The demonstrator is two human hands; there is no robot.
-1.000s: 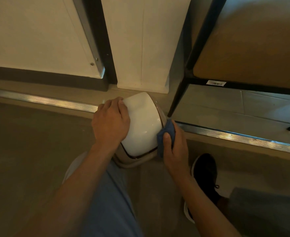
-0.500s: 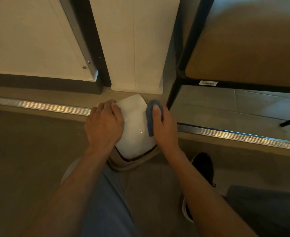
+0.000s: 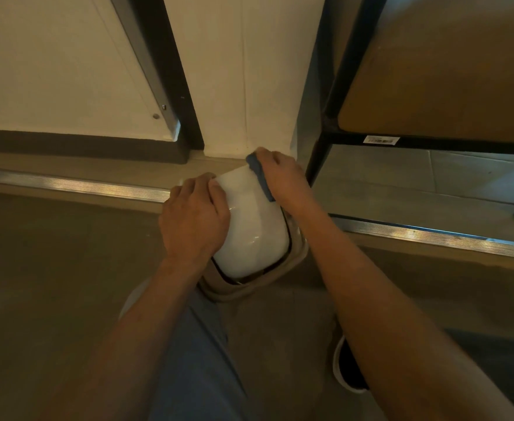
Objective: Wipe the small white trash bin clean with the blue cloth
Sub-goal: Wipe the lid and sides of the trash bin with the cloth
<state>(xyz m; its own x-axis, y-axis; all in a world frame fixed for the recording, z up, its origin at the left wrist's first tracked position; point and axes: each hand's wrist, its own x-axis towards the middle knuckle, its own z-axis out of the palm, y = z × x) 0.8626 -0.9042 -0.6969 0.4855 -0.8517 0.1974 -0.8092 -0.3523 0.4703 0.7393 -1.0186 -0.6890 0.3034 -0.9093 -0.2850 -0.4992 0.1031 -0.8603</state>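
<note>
The small white trash bin (image 3: 254,229) lies tipped on the floor, its beige rim toward me and its base pointing at the wall. My left hand (image 3: 195,220) grips the bin's left side, fingers curled over its far edge. My right hand (image 3: 283,177) holds the blue cloth (image 3: 260,174) against the bin's far right corner, near the base. Only a strip of the cloth shows beside my fingers.
A white wall pillar (image 3: 240,86) stands right behind the bin. A black metal shelf frame (image 3: 337,95) with a wooden board rises at the right. A metal floor strip (image 3: 76,185) runs across. My knee (image 3: 195,360) and dark shoe (image 3: 348,369) are below.
My right hand has slid the cloth along the bin's right side, from near the rim up to the far corner. My left hand kept its grip on the left side.
</note>
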